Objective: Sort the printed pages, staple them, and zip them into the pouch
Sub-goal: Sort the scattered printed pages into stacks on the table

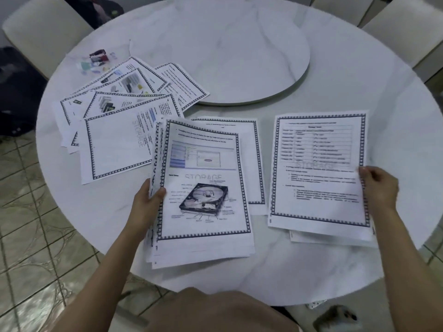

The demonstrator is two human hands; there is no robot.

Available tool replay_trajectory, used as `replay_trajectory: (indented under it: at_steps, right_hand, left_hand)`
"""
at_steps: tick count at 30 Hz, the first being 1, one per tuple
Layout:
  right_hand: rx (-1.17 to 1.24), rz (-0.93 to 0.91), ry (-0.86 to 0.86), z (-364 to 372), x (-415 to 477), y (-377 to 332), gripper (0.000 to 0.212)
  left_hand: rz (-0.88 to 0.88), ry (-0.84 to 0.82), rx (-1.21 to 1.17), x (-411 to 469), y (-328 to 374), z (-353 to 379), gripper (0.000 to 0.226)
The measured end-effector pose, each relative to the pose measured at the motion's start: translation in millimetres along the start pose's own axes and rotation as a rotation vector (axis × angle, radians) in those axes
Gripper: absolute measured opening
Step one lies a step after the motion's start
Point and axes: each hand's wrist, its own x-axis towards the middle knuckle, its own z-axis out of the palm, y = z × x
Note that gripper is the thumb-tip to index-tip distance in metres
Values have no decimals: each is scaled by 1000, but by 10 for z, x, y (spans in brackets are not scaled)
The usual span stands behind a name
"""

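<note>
Paper: two hands point(149, 197) point(378, 186) hold one stack point(206, 226), one sheet point(318, 188).

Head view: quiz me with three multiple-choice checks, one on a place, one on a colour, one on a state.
1. The hard-drive page lies: A on a chair; B atop the stack in the left hand; C on the floor.
2. The page borders are: A red; B green; C dark.
3. The right hand: A pinches the table page; B lies flat; C holds a stapler.
Key: B, the left hand grips that stack's edge; C, every printed frame is dark; A, it curls round the page's right edge.
</note>
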Motion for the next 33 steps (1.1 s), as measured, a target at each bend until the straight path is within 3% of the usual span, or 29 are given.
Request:
replay_trajectory:
  at_steps: [7,15,18,20,24,26,29,31,33]
  right_hand:
    - [-137,48,-63,-65,98,287,26]
    - [-216,-10,10,17,161,321,24]
    - [-139,-48,52,129,56,167,25]
    - [-19,-87,-48,303,-151,-48,25]
    - [239,-17,-497,673,-801,-638,28]
    - [340,5,-642,794,-1102,-893,26]
    - [321,-44,-701,962,-1382,-1076,13]
    - [309,-25,-652,1065,-1479,-1122,16]
    - [303,34,-578,1152,-1513,-1135,32]
  left_hand:
    - [-20,56,-41,-48,119,130,33]
    - [-14,58,-51,1,149,23,26]
    - [8,64,-69,-10,197,-34,29]
    - [12,49,-81,-13,207,-66,28]
    - [28,2,-106,-26,175,-102,27]
    - [43,-18,-123,-46,166,-98,27]
    - [49,-43,-165,-71,149,-96,27]
    - [59,-73,-194,-77,126,-117,27]
    - [65,-115,-220,-80,89,-143,28]
